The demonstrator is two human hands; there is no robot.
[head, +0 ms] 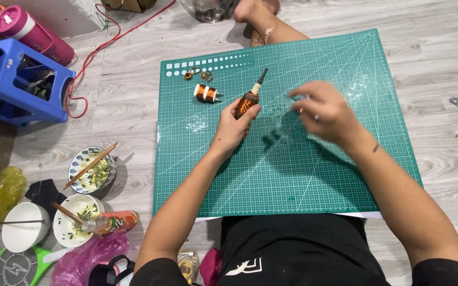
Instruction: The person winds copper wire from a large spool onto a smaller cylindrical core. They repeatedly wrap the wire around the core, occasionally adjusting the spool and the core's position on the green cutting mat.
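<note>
Head view, right hand (322,110) blurred (pinched item unclear), left hand (235,127) gripping tool (249,99)

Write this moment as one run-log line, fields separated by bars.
left hand: grips brown copper-wound bobbin tool | right hand: raised above green cutting mat, blurred | small copper wire spool: on mat

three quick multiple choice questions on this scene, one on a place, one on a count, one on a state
1. Where does the wire spool lie?
A. on the green mat
B. in a bowl
C. on the blue stool

2. How many bowls stand on the floor at left?
A. one
B. three
C. five

3. What does the left hand do?
A. rests flat
B. grips a brown tool
C. holds chopsticks

A: the spool sits on the mat near its top edge.
B: three bowls show.
B: fingers wrap the tool's body.
</note>
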